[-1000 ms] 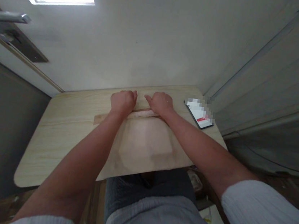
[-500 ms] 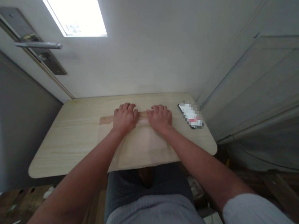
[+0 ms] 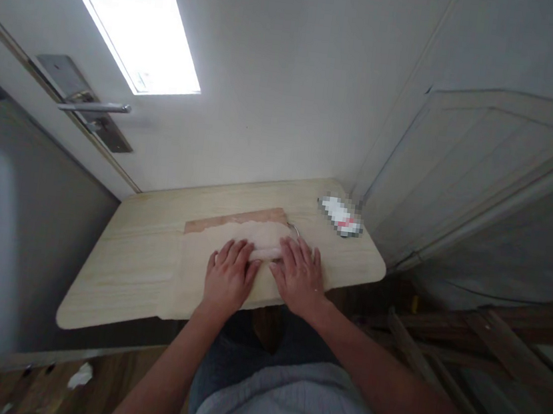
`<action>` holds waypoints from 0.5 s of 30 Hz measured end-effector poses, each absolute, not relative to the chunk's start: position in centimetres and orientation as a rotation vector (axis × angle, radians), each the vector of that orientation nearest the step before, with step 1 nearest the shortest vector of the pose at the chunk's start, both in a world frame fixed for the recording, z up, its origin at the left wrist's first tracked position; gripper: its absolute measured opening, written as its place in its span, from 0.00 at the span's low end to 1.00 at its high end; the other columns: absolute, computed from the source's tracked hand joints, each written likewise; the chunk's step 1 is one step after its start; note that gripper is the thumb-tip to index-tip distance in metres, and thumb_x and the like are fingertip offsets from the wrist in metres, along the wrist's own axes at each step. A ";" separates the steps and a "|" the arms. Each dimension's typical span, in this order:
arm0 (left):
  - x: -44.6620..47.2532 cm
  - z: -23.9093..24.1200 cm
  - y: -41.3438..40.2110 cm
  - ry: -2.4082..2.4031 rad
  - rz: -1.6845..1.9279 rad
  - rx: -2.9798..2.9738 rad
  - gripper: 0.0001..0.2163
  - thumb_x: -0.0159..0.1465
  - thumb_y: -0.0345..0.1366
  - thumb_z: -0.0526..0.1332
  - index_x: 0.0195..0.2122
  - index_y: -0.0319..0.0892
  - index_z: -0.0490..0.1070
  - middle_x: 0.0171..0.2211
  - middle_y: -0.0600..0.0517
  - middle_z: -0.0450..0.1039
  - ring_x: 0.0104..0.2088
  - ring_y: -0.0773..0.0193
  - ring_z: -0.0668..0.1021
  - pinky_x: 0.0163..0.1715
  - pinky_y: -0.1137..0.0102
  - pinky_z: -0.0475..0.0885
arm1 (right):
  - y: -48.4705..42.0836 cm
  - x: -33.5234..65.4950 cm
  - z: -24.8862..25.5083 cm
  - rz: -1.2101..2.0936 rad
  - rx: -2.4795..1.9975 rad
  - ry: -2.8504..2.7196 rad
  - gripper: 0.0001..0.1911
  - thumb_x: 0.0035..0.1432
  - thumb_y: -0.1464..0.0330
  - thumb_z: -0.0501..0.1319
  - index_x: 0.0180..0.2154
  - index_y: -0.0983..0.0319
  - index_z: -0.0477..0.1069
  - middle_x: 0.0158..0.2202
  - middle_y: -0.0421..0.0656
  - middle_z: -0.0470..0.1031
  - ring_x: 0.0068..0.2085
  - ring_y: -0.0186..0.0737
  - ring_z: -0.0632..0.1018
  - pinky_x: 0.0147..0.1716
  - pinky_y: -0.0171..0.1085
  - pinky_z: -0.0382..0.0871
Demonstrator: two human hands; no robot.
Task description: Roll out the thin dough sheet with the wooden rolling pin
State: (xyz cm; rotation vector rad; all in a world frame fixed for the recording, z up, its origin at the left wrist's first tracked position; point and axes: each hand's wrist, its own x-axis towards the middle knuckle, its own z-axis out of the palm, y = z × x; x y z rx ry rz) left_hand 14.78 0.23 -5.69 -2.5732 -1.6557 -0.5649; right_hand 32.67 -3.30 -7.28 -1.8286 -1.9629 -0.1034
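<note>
A tan paper sheet (image 3: 194, 257) lies flat on a light wooden table (image 3: 123, 262), its far strip (image 3: 237, 219) a darker brown. My left hand (image 3: 228, 276) and my right hand (image 3: 300, 274) rest side by side on the sheet near the table's front edge, fingers stretched out and pressing a pale raised roll (image 3: 265, 253) between them. A thin curved wire or band (image 3: 294, 228) shows just beyond my right fingertips.
A phone (image 3: 340, 215) lies at the table's far right corner. A white door with a metal handle (image 3: 94, 107) and a bright glass pane stands behind the table. Wooden slats (image 3: 440, 348) and paper scraps (image 3: 79, 376) lie on the floor.
Both hands have slid from the sheet's far edge back toward me and opened from curled to flat. The far brown strip is now uncovered. The view has shifted upward.
</note>
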 end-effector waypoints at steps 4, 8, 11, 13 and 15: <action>14.9 -5.8 -0.7 -1.690 -0.668 -2.541 0.17 0.70 0.45 0.51 0.55 0.46 0.69 0.57 0.46 0.73 0.60 0.52 0.69 0.62 0.49 0.56 | -4.0 32.7 -7.2 -0.071 -1.816 -1.941 0.28 0.67 0.56 0.53 0.63 0.62 0.60 0.65 0.51 0.63 0.67 0.54 0.57 0.64 0.58 0.44; 14.4 -5.2 -0.9 -1.680 -0.693 -2.519 0.14 0.70 0.43 0.52 0.52 0.46 0.71 0.53 0.45 0.75 0.58 0.52 0.71 0.63 0.44 0.49 | -2.9 32.4 -6.4 -0.022 -1.807 -1.902 0.23 0.65 0.58 0.56 0.57 0.61 0.67 0.62 0.51 0.66 0.65 0.55 0.60 0.63 0.60 0.45; 12.9 -4.7 -1.4 -1.704 -0.693 -2.459 0.14 0.70 0.41 0.53 0.52 0.46 0.71 0.53 0.45 0.75 0.58 0.51 0.70 0.63 0.44 0.48 | -2.7 31.2 -5.8 -0.008 -1.739 -1.928 0.23 0.65 0.60 0.56 0.58 0.60 0.66 0.63 0.51 0.65 0.66 0.53 0.59 0.64 0.60 0.42; 11.5 -4.5 -1.9 -1.736 -0.689 -2.410 0.14 0.69 0.41 0.53 0.52 0.46 0.71 0.53 0.44 0.75 0.58 0.50 0.70 0.63 0.43 0.49 | -2.9 29.9 -5.6 0.006 -1.692 -1.964 0.25 0.64 0.60 0.56 0.60 0.61 0.64 0.65 0.50 0.63 0.67 0.52 0.57 0.65 0.59 0.40; 10.0 -4.5 -2.3 -1.772 -0.678 -2.371 0.14 0.69 0.41 0.53 0.52 0.46 0.71 0.52 0.44 0.75 0.58 0.50 0.71 0.63 0.43 0.49 | -3.3 28.5 -5.7 0.022 -1.660 -2.000 0.28 0.65 0.60 0.56 0.63 0.61 0.61 0.66 0.50 0.60 0.68 0.51 0.55 0.66 0.59 0.38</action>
